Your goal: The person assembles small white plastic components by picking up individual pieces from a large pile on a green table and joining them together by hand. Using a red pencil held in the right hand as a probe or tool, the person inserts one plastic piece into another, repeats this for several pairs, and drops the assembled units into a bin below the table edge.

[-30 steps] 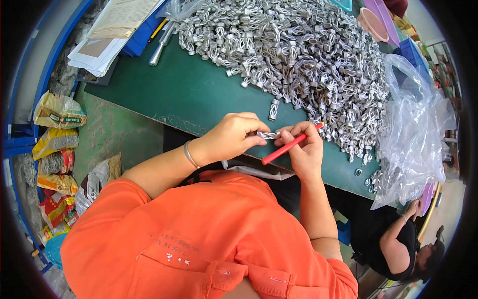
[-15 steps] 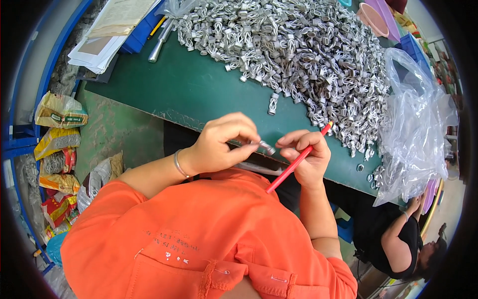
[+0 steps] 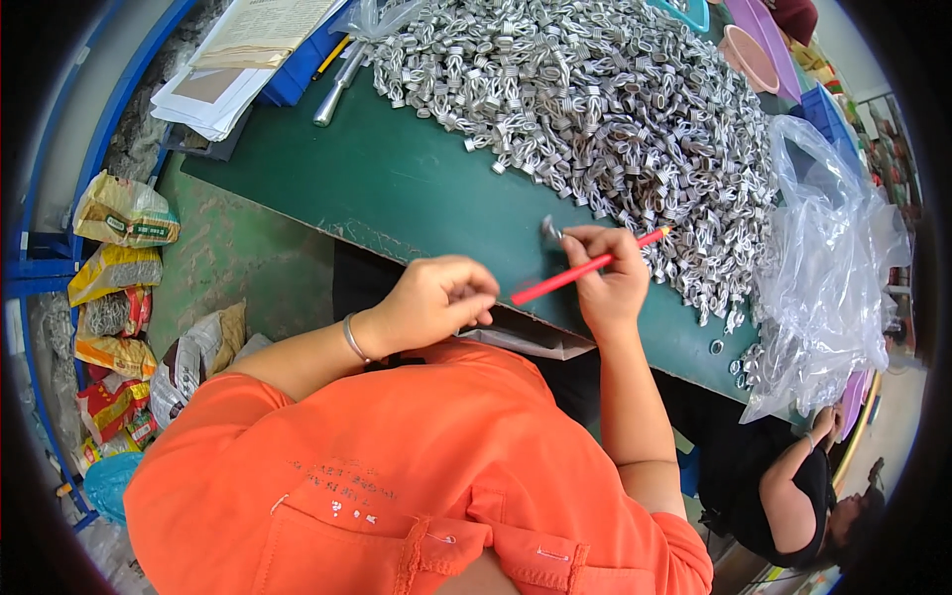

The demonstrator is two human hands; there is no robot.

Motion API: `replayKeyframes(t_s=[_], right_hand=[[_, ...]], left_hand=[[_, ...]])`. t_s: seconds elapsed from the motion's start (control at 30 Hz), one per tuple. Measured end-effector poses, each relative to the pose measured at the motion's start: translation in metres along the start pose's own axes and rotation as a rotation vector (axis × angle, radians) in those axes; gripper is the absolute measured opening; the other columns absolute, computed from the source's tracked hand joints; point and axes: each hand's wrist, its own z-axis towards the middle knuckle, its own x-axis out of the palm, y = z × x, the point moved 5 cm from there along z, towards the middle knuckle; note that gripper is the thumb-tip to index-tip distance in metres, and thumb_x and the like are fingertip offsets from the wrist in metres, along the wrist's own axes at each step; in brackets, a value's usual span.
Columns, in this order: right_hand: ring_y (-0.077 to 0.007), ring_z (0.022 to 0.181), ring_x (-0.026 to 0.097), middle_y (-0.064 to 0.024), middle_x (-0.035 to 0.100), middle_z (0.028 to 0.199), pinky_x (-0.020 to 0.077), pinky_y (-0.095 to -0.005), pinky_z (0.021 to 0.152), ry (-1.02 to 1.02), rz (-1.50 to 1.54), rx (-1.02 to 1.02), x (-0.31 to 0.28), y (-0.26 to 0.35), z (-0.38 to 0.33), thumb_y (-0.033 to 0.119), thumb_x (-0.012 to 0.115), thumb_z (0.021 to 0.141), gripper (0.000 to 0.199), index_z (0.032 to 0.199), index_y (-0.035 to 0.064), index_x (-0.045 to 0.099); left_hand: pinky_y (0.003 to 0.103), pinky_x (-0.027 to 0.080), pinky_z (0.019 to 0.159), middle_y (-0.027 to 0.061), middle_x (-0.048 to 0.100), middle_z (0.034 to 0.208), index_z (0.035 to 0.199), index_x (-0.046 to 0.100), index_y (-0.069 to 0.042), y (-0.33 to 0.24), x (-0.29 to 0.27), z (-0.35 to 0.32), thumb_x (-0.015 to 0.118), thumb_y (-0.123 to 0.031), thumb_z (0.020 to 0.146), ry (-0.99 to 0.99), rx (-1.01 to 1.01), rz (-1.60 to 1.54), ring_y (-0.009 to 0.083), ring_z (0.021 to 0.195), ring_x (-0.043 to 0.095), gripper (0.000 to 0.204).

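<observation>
My right hand (image 3: pixel 610 273) is over the table edge, closed on a slim red pencil-like stick (image 3: pixel 560 280) with a yellowish tip pointing to the far right. Its fingertips also reach a small silvery metal piece (image 3: pixel 550 231), blurred, on or just above the green table. To the left, before the table's edge, is my left hand (image 3: pixel 441 297), fingers loosely bent and a little apart from the thumb. Nothing shows in it. A bracelet (image 3: pixel 354 339) circles that wrist. Beyond both hands lies a big heap of similar looped metal pieces (image 3: pixel 595 109).
On the green table (image 3: pixel 327 183) are a metal-handled tool (image 3: pixel 337 94), papers (image 3: pixel 223 79) and a clear plastic bag (image 3: pixel 823 268). A pink basin (image 3: pixel 749 59) is at the far right. Filled sacks (image 3: pixel 119 278) line the left; another person (image 3: pixel 793 496) works at the right.
My right hand has moved forward to the metal piece lying alone on the table, carrying the red stick along. My left hand has drawn slightly back; the piece between my hands no longer shows there.
</observation>
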Motion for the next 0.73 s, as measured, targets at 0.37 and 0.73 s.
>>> replayKeyframes(t_s=[0.37, 0.73], right_hand=[[-0.019, 0.079, 0.062, -0.021, 0.063, 0.095, 0.0527, -0.0283, 0.069, 0.068, 0.643, 0.302, -0.001, 0.009, -0.017, -0.009, 0.061, 0.079, 0.026, 0.079, 0.006, 0.041], [-0.0238, 0.099, 0.059, -0.021, 0.06, 0.103, 0.0462, -0.0328, 0.087, -0.028, 0.273, 0.111, -0.004, 0.01, -0.021, -0.005, 0.065, 0.078, 0.026, 0.081, 0.0066, 0.042]], left_hand=[[0.025, 0.054, 0.07, 0.0103, 0.06, 0.092, 0.103, 0.056, 0.006, -0.032, 0.008, 0.029, 0.059, 0.003, 0.085, -0.027, 0.109, -0.422, 0.0153, 0.079, 0.064, 0.019], [0.026, 0.051, 0.072, 0.0142, 0.06, 0.099, 0.092, 0.059, -0.002, -0.079, -0.105, 0.078, 0.059, -0.001, 0.085, -0.573, 0.449, -0.216, 0.0168, 0.079, 0.062, 0.008]])
